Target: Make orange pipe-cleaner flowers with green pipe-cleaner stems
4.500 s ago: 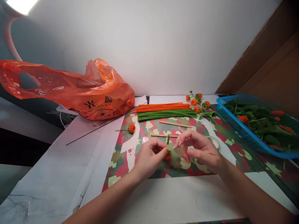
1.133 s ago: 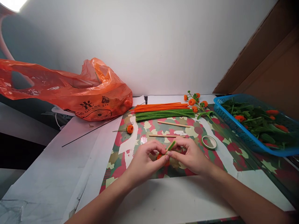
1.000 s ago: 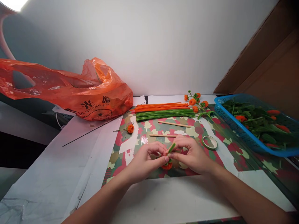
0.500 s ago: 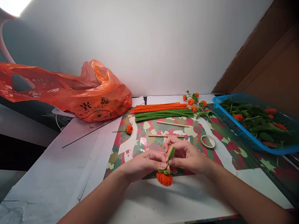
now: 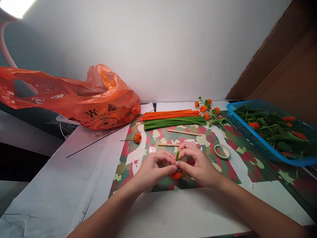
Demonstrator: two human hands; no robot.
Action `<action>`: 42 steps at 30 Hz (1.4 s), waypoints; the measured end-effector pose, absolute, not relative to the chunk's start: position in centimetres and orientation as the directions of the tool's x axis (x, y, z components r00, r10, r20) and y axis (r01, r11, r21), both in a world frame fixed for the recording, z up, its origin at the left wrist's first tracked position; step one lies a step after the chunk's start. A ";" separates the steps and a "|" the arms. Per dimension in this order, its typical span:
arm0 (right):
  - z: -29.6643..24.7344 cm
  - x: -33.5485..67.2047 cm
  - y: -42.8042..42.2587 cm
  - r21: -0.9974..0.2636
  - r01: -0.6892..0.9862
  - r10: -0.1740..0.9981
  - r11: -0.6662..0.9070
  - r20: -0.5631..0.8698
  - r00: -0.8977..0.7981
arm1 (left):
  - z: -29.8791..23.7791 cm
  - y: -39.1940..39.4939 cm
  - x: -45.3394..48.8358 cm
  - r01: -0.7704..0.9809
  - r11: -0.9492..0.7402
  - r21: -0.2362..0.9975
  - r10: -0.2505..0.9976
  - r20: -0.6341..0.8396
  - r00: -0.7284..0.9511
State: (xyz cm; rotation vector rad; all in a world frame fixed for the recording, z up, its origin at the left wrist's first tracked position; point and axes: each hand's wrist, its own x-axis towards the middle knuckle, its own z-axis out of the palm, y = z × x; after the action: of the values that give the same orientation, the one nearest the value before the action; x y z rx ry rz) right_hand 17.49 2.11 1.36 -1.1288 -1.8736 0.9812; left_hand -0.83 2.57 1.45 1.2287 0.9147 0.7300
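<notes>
Between my two hands is an orange pipe-cleaner flower, its head hanging below the fingers and a green fuzzy end poking up between them. My left hand pinches it from the left with thumb and fingers. From the right, the thumb and fingertips of my right hand close on the same green part. The fingers hide most of the join under the flower head. A wooden stick lies just beyond my hands, partly covered by the right one.
Orange pipe cleaners and green ones lie behind, near another stick. A tape roll, a small wired flower, a finished flower spray, a blue basket of leaves and an orange plastic bag surround the patterned mat.
Both hands have moved slightly up and away with the flower. Its head now hangs over the mat, more covered by the fingers, and the green end stands more upright.
</notes>
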 end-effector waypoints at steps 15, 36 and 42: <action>1.5 18.3 2.4 -0.980 0.115 0.799 0.164 0.063 -0.599 | 0.5 2.5 -1.2 -0.134 0.687 0.714 0.468 -0.294 0.833; 2.0 18.6 2.4 -0.699 0.421 0.775 0.578 0.309 -0.551 | 1.8 2.4 -1.4 -0.004 0.190 0.982 0.800 -0.152 0.581; 2.3 18.9 2.2 -0.729 0.271 0.699 0.628 0.377 -0.608 | 1.4 2.5 -1.7 -0.128 0.670 0.731 0.496 -0.312 0.810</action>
State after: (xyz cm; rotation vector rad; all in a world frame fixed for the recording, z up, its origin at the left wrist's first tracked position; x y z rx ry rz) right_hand 18.92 2.25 2.28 -0.7551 -2.1854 0.8335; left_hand -1.67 2.48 1.39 0.7621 0.5242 0.3705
